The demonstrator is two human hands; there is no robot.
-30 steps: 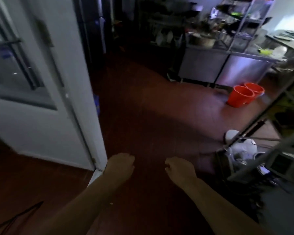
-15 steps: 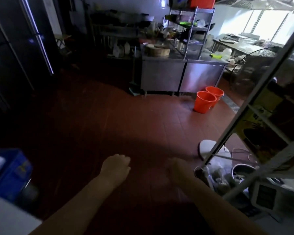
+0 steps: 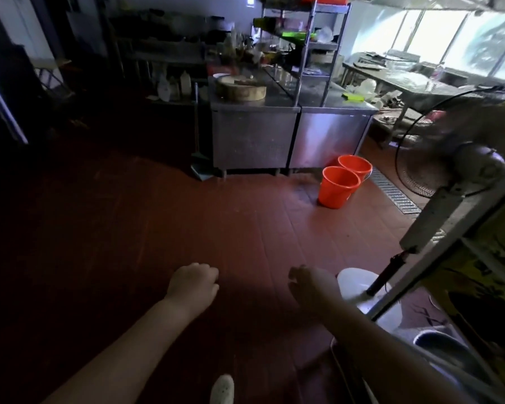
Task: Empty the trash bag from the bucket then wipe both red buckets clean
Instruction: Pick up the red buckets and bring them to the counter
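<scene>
Two red buckets stand side by side on the red tiled floor, well ahead of me and to the right. The nearer bucket (image 3: 338, 186) is upright and looks empty inside; the farther bucket (image 3: 355, 165) sits just behind it, against the steel counter's corner. No trash bag shows in either. My left hand (image 3: 193, 282) hangs in front of me with fingers loosely curled, holding nothing. My right hand (image 3: 309, 282) is beside it, also loosely curled and holding nothing. Both hands are far short of the buckets.
A steel counter (image 3: 286, 135) with a round chopping block and shelf rack stands behind the buckets. A floor drain grate (image 3: 394, 193) runs to their right. A standing fan (image 3: 438, 158) and a metal rack (image 3: 461, 258) with pots crowd my right side. My shoe (image 3: 222, 389) shows below.
I have walked through the doorway into the kitchen; the white door and blue crate passed out of view, and the buckets and counter have come closer. My hands stay empty.
</scene>
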